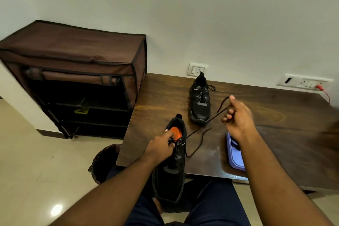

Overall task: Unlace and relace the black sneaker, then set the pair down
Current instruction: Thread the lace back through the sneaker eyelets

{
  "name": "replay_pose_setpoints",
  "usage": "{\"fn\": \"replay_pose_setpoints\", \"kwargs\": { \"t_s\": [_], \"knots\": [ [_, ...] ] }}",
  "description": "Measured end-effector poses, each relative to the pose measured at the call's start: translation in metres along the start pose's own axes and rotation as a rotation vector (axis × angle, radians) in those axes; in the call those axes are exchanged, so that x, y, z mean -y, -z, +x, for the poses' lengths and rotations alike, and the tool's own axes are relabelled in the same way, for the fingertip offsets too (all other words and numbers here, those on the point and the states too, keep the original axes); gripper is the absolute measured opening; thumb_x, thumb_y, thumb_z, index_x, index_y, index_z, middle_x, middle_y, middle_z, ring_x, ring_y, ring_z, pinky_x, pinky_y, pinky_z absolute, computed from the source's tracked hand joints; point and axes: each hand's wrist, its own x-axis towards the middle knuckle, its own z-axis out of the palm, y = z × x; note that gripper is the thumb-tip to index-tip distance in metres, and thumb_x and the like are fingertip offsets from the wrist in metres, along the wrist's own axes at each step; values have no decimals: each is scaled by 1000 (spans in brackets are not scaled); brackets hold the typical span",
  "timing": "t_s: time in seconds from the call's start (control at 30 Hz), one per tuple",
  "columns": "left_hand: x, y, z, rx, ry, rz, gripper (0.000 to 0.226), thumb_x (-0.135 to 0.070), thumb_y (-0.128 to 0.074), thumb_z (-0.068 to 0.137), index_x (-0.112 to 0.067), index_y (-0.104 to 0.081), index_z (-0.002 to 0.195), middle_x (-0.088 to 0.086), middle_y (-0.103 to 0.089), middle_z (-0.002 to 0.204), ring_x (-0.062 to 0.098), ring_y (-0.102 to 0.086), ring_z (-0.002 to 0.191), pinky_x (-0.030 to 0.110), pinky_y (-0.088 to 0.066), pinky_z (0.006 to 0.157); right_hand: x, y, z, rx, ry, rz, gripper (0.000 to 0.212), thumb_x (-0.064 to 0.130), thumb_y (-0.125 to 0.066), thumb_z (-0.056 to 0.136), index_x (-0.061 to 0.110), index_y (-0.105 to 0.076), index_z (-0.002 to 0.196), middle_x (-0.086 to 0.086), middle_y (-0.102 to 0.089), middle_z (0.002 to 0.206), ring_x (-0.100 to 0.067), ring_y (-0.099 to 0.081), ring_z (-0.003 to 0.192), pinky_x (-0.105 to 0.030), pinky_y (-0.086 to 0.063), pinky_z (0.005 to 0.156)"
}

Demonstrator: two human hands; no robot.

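Sneaker is leaning toe-down against the table edge, over my lap. I am pinching its tongue at the top eyelets with my left hand. My right hand is gripping the lace, drawing it taut and up. Second sneaker is sitting laced on the table, near the wall.

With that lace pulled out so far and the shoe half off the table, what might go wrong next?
1. The right hand pulls the lace taut; a hard tug might jerk the near sneaker, which only the left hand steadies over the table edge.
2. The loose lace end trails across the table and may catch under the purple tray.
3. A slipping sneaker could fall towards the bin below.
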Motion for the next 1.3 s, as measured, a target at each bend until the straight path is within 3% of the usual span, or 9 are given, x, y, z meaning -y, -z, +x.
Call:
{"fn": "replay_pose_setpoints", "kwargs": {
  "t_s": [0.2, 0.37, 0.57, 0.7, 0.83, 0.93, 1.07, 1.17, 1.3],
  "knots": [
    [-5, -4, 3, -15, 7, 39, 23, -31, -53, 89, -30, -51, 113, 5, -67, 111, 33, -62, 100, 38, -51, 81, -39, 1, 6, -44, 25, -926, 72, 21, -65, 91, 22, -23, 150, -10, -65, 92, -22, -62, 71, -35, -53, 59],
    [-19, -5, 4, -134, 193, -56, 15, -38, -50, 95, -28, -60, 97, 3, -66, 102, 28, -62, 96, 30, -41, 70, -118, -17, -15, 518, 27, -1354, 61, 29, -75, 80, 27, -52, 136, 1, -63, 122, -18, -60, 106, -24, -46, 84],
    [-15, 4, 4, -135, 544, -888, 37, -36, -49, 100, -16, -58, 70, 6, -62, 77, 20, -56, 65, 30, -44, 64, -146, -8, -4, 442, 21, -1332, 69, 43, -79, 65, 34, -54, 129, 9, -63, 119, -14, -61, 109, -39, -51, 94],
    [10, 37, -3, 100, 559, -1626, 52, -59, -43, 94, -17, -50, 65, 7, -63, 107, 34, -54, 106, 65, -27, 104, -147, -2, -1, 433, 34, -1288, 75, 42, -80, 67, 34, -49, 135, 8, -61, 124, -13, -59, 111, -38, -50, 96],
    [53, 78, -2, -164, 565, -1817, 58, -67, -40, 91, -17, -47, 63, 12, -61, 108, 39, -48, 119, 69, -18, 110, -147, -2, 2, 442, 33, -1319, 55, 42, -80, 65, 37, -56, 115, 8, -63, 112, -12, -61, 102, -40, -53, 90],
    [104, 91, 6, -392, 800, -1720, 58, -64, -48, 90, -18, -59, 124, 9, -50, 136, 36, -47, 124, 61, -30, 110, -148, -4, 5, 438, 58, -1350, 50, 44, -80, 61, 33, -56, 103, 5, -60, 109, -13, -60, 97, -39, -54, 86],
    [120, 80, 5, -605, 1110, -1009, 93, -41, -69, 84, -18, -14, 156, 14, -11, 162, 41, -21, 144, 54, -26, 115, -143, -9, 4, 436, 73, -1365, 54, 34, -81, 72, 30, -58, 121, 0, -49, 120, -15, -52, 105, -25, -46, 83],
    [72, 57, -7, -667, 575, -323, 77, -18, -65, 90, -25, -22, 153, 15, -25, 156, 37, -37, 135, 47, -39, 105, -144, -5, 0, 364, 192, -1350, 49, 31, -74, 82, 30, -59, 129, 1, -43, 115, -12, -47, 102, -22, -42, 89],
    [26, 20, 2, 93, -143, -4, 70, -14, -59, 92, -51, -31, 145, 2, -50, 136, 19, -51, 122, 42, -46, 101, -147, -5, -8, 419, 256, -1374, 40, 32, -69, 87, 28, -62, 126, 3, -42, 106, -11, -51, 99, -21, -43, 85]
  ]
}}
